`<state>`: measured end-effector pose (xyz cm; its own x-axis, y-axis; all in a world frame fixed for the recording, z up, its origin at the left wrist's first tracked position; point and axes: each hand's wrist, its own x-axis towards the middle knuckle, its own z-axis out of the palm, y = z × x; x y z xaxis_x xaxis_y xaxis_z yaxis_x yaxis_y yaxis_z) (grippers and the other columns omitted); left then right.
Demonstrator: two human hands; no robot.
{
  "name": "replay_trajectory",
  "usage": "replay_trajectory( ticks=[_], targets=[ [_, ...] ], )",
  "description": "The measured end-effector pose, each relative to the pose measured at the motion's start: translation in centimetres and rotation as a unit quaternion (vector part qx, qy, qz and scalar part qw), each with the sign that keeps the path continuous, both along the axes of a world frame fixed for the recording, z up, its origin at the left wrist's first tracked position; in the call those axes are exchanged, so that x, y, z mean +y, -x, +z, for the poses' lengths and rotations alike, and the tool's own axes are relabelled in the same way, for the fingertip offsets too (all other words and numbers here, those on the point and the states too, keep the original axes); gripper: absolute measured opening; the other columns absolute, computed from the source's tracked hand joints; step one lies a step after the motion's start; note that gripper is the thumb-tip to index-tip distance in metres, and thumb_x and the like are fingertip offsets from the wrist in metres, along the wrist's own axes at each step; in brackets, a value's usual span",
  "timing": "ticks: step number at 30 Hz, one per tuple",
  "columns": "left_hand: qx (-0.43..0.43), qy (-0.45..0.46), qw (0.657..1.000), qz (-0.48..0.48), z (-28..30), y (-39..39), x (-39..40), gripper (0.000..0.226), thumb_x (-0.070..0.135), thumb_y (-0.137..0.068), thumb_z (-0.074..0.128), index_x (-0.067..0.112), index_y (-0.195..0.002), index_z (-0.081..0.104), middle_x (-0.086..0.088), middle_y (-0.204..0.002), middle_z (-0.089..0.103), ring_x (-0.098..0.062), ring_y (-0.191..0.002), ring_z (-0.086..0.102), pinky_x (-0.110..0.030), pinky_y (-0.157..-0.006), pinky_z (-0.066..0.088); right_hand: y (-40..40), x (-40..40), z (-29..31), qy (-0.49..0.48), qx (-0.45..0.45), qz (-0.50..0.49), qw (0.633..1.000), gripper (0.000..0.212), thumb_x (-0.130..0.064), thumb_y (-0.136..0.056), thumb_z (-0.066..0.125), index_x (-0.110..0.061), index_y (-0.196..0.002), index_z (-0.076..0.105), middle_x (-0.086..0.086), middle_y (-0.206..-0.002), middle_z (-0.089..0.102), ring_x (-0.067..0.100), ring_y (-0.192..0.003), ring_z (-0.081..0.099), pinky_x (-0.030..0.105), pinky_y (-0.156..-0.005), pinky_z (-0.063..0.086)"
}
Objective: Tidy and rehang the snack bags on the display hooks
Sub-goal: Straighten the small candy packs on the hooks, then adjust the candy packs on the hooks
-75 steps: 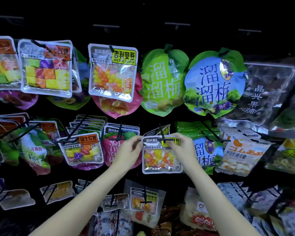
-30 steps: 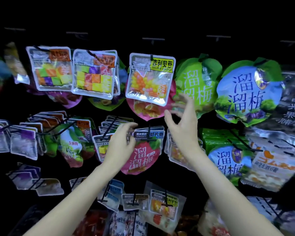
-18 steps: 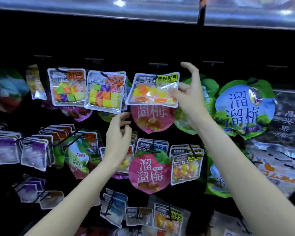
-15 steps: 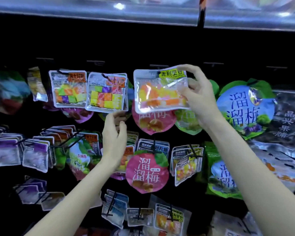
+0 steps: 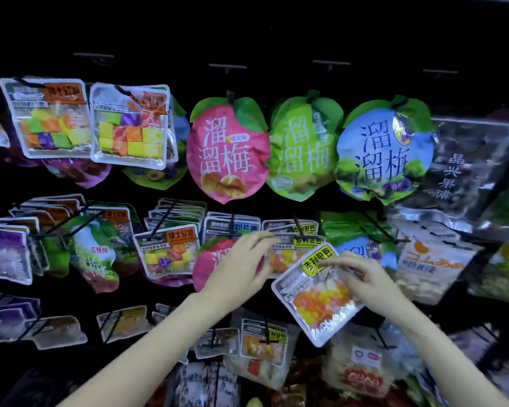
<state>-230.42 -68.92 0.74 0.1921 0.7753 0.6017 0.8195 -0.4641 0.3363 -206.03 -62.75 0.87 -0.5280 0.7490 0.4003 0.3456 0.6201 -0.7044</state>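
Note:
My right hand (image 5: 362,279) pinches a clear jelly-bean bag (image 5: 315,295) with a yellow label, tilted, off any hook, in front of the middle row. My left hand (image 5: 241,265) reaches with extended fingers to the matching jelly-bean bags (image 5: 288,248) hanging on the middle-row hook (image 5: 299,226), fingertips at their top edge. On the top row, the pink round plum bag (image 5: 228,151) now hangs uncovered on its hook.
Top row holds two clear bags of coloured cubes (image 5: 130,127), a green plum bag (image 5: 304,148), a blue plum bag (image 5: 385,151) and a dark bag (image 5: 465,168). More packets crowd the middle and lower hooks, with loose bags (image 5: 362,365) piled at the bottom.
My right hand lifted the jelly-bean bag off the top hook in front of the pink plum bag and brought it down to the middle row. My left hand moved right to the matching bags.

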Motion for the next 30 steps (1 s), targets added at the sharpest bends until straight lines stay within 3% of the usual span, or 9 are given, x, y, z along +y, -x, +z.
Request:
replay_trajectory(
  ticks=[2, 4, 6, 7, 13, 18, 25, 28, 30],
  targets=[
    [0.04, 0.018, 0.999, 0.019, -0.8, -0.5, 1.1, 0.041, 0.022, -0.092, 0.038, 0.007, -0.126, 0.055, -0.008, -0.138, 0.047, -0.02, -0.127, 0.04, -0.027, -0.108, 0.028, 0.2, 0.5, -0.7, 0.028, 0.051, -0.039, 0.998, 0.054, 0.009, -0.092, 0.046, -0.039, -0.101, 0.069, -0.006, -0.07, 0.045, 0.003, -0.058, 0.039, 0.014, -0.054, 0.029],
    [0.051, 0.036, 0.998, 0.034, -1.0, -1.0, 1.8, 0.039, 0.015, -0.096, 0.044, 0.009, -0.134, 0.048, -0.005, -0.148, 0.034, -0.022, -0.135, 0.031, -0.022, -0.109, 0.018, 1.0, 0.6, -1.0, 0.034, 0.085, -0.05, 0.995, 0.048, 0.009, -0.093, 0.044, -0.032, -0.108, 0.064, 0.007, -0.075, 0.044, 0.013, -0.061, 0.04, 0.019, -0.053, 0.032],
    [0.049, 0.04, 0.997, 0.048, -0.9, -1.2, 2.4, 0.042, 0.015, -0.097, 0.043, 0.012, -0.139, 0.041, -0.001, -0.153, 0.025, -0.018, -0.139, 0.022, -0.016, -0.107, 0.009, 1.9, 0.8, -1.2, 0.032, 0.084, -0.053, 0.995, 0.044, 0.008, -0.094, 0.041, -0.022, -0.12, 0.06, 0.025, -0.097, 0.053, 0.034, -0.085, 0.042, 0.032, -0.068, 0.04],
    [0.049, 0.048, 0.996, 0.056, -0.9, -1.2, 2.6, 0.044, 0.016, -0.098, 0.042, 0.013, -0.141, 0.037, 0.001, -0.154, 0.022, -0.017, -0.14, 0.019, -0.015, -0.108, 0.007, 2.3, 1.0, -1.4, 0.029, 0.078, -0.06, 0.995, 0.045, 0.008, -0.095, 0.04, -0.019, -0.125, 0.057, 0.026, -0.105, 0.052, 0.037, -0.094, 0.039, 0.032, -0.074, 0.04],
    [0.091, 0.079, 0.99, 0.077, -1.4, -1.5, 3.5, 0.054, 0.015, -0.097, 0.041, 0.022, -0.147, 0.024, 0.001, -0.155, 0.02, -0.02, -0.14, 0.017, -0.033, -0.114, 0.014, 3.7, 2.6, -2.7, -0.013, 0.045, -0.125, 0.991, 0.051, 0.014, -0.092, 0.036, -0.015, -0.131, 0.053, 0.002, -0.077, 0.03, 0.014, -0.068, 0.034, 0.011, -0.062, 0.031],
    [0.147, 0.043, 0.986, 0.071, -2.4, -2.0, 3.9, 0.05, 0.01, -0.087, 0.054, 0.017, -0.135, 0.046, -0.008, -0.149, 0.035, -0.032, -0.135, 0.032, -0.052, -0.1, 0.036, 3.8, 2.0, -2.7, -0.065, -0.017, -0.122, 0.99, 0.051, 0.009, -0.094, 0.036, -0.021, -0.135, 0.042, -0.005, -0.075, 0.025, 0.006, -0.067, 0.032, 0.01, -0.064, 0.032],
    [0.184, 0.009, 0.978, 0.094, -3.1, -1.6, 4.5, 0.048, 0.02, -0.084, 0.033, 0.017, -0.13, 0.047, -0.001, -0.143, 0.044, -0.021, -0.133, 0.03, -0.045, -0.102, 0.033, 4.6, 1.4, -2.8, -0.063, 0.016, -0.135, 0.989, 0.05, 0.012, -0.093, 0.037, -0.014, -0.135, 0.047, -0.007, -0.078, 0.028, 0.001, -0.069, 0.035, 0.008, -0.067, 0.033],
    [0.204, 0.018, 0.974, 0.093, -3.4, -1.7, 4.6, 0.051, 0.017, -0.081, 0.043, 0.015, -0.132, 0.049, -0.002, -0.14, 0.048, -0.023, -0.131, 0.039, -0.047, -0.098, 0.04, 4.9, 1.8, -2.4, -0.033, -0.033, -0.144, 0.988, 0.051, 0.01, -0.093, 0.036, -0.015, -0.137, 0.045, -0.007, -0.08, 0.027, 0.004, -0.07, 0.035, 0.008, -0.068, 0.033],
    [0.197, 0.027, 0.976, 0.085, -3.3, -1.8, 4.8, 0.051, 0.012, -0.076, 0.056, 0.012, -0.127, 0.055, -0.007, -0.14, 0.049, -0.029, -0.128, 0.046, -0.051, -0.096, 0.042, 4.9, 1.9, -2.3, -0.005, -0.067, -0.138, 0.988, 0.055, 0.01, -0.091, 0.039, -0.019, -0.138, 0.044, -0.003, -0.093, 0.031, 0.004, -0.084, 0.04, 0.012, -0.079, 0.035]
  ],
)
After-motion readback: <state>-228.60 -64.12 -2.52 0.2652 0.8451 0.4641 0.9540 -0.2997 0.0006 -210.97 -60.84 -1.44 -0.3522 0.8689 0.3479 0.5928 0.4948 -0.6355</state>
